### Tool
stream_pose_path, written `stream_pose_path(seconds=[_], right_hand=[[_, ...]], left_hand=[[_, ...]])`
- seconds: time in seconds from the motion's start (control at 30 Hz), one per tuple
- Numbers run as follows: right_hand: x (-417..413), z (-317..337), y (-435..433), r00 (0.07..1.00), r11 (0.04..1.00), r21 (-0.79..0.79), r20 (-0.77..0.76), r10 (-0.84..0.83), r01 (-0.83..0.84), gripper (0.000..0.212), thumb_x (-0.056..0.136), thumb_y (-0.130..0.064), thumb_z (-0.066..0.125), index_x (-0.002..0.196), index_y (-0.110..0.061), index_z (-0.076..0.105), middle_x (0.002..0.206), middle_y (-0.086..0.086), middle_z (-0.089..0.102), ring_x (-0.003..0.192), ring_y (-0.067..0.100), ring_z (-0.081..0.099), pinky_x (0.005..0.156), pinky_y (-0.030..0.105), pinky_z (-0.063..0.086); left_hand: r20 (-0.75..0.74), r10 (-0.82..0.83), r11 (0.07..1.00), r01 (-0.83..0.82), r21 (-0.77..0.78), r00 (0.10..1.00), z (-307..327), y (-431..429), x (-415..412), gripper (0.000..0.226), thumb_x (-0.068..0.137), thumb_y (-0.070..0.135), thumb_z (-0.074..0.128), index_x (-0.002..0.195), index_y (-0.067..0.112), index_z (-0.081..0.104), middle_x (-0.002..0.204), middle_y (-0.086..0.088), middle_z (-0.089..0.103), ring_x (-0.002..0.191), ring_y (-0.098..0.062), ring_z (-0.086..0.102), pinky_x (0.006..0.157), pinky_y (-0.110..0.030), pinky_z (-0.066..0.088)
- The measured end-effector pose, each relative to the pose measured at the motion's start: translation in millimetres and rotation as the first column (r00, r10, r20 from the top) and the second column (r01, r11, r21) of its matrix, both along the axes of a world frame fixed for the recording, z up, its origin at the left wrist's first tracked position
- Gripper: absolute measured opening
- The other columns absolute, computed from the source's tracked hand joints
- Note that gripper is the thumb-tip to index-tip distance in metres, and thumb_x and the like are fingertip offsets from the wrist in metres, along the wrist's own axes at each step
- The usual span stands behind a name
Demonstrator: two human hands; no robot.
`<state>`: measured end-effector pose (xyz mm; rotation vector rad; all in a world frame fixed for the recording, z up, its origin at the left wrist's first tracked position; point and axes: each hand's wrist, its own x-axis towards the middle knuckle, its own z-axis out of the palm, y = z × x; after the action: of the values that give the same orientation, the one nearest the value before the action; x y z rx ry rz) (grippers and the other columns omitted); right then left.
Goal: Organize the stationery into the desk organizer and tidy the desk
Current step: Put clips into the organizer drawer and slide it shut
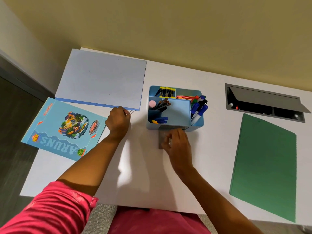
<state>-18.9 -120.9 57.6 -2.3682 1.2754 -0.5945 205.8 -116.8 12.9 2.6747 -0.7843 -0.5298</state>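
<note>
Desk organizer (175,114) drawer (161,138) stands out; right hand (179,144) curls over it, its grip unclear. Outstretched left hand (118,122) pinches a paper clip (131,112).

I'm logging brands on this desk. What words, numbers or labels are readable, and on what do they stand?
"ARUN'S": big letters on the notebook cover, upside down to the camera.
"NEW": yellow burst on that cover.
"65": green round badge on that cover.
Red word along the cover's edge, oval badge text: too blurred.
No readable text on the blue folder, green folder or organizer.
</note>
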Motion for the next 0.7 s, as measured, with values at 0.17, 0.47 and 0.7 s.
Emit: stream_pose_path(seconds=[0.17,0.47,0.7], right_hand=[[-21,-14,-17,0.998,0.999,-0.016,-0.052,-0.042,0.041,0.023,0.070,-0.003,0.079,0.081,-0.005,0.058,0.081,0.010,0.058,0.075,0.023,0.056,0.059,0.029,0.052],[-32,-24,-25,0.999,1.000,-0.013,-0.032,-0.010,0.010,0.017,0.076,-0.005,0.075,0.086,-0.004,0.061,0.088,0.012,0.062,0.082,0.025,0.059,0.069,0.028,0.053],[-51,-20,-18,0.992,0.993,-0.007,0.052,-0.119,0.120,0.011,0.081,-0.004,0.069,0.089,-0.004,0.061,0.086,0.008,0.061,0.081,0.016,0.053,0.071,0.018,0.043]], left_hand=[[-0.055,0.028,1.000,-0.028,-0.005,0.998,2,0,-1,0.021,0.091,0.026,0.057,0.103,0.009,0.062,0.098,-0.013,0.066,0.082,-0.024,0.058,0.069,-0.032,0.041],[-0.331,0.113,0.949,-0.201,-0.244,0.937,6,31,-27,0.022,0.090,0.032,0.058,0.094,0.012,0.067,0.093,-0.008,0.069,0.086,-0.026,0.062,0.074,-0.034,0.049],[-0.440,0.046,0.914,-0.216,-0.343,0.897,33,55,-86,0.012,0.087,0.034,0.064,0.089,0.023,0.069,0.089,0.005,0.067,0.082,-0.014,0.060,0.066,-0.024,0.045]])
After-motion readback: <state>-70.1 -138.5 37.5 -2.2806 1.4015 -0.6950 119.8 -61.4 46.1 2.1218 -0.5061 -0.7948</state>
